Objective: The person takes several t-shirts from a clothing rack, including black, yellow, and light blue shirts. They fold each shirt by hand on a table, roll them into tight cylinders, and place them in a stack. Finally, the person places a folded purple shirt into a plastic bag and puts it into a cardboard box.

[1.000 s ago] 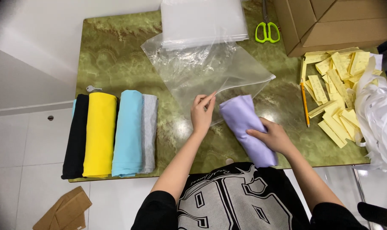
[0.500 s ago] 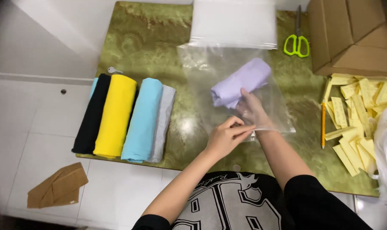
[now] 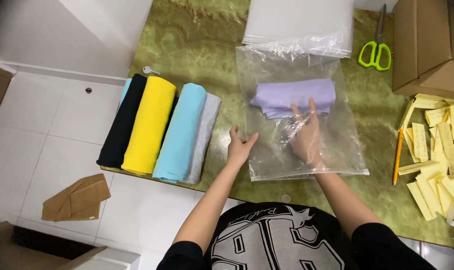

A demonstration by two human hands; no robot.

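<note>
A clear plastic bag [image 3: 299, 112] lies flat on the green marbled surface [image 3: 197, 45], its open mouth toward the near edge. The right hand [image 3: 305, 134] is pushed inside the bag through that mouth, fingers spread and flat, its grip released, with the fingertips touching the near side of a folded purple cloth [image 3: 293, 96] that sits deep in the bag, toward the far end. The left hand [image 3: 240, 146] rests at the bag's near left corner, fingers loosely open against the plastic edge; whether it pinches the film cannot be told. Just left of the bag, along the left edge of the surface, rolled cloths lie side by side: a grey roll [image 3: 204, 135], a light blue roll [image 3: 179, 132], a yellow roll [image 3: 148, 124] and a black roll [image 3: 121, 129], their near ends overhanging the edge slightly. A small key [image 3: 151, 71] lies beyond them. At the far edge a stack of plastic bags [image 3: 299, 20] touches the far end of the open bag. Toward the far right corner lie green-handled scissors [image 3: 376, 50] and cardboard boxes [image 3: 429, 42]. Along the right edge lie a heap of yellow paper slips [image 3: 437, 145] and an orange pencil [image 3: 398, 156]. On the white tiled floor to the left lies a folded piece of brown cardboard [image 3: 77, 198].
</note>
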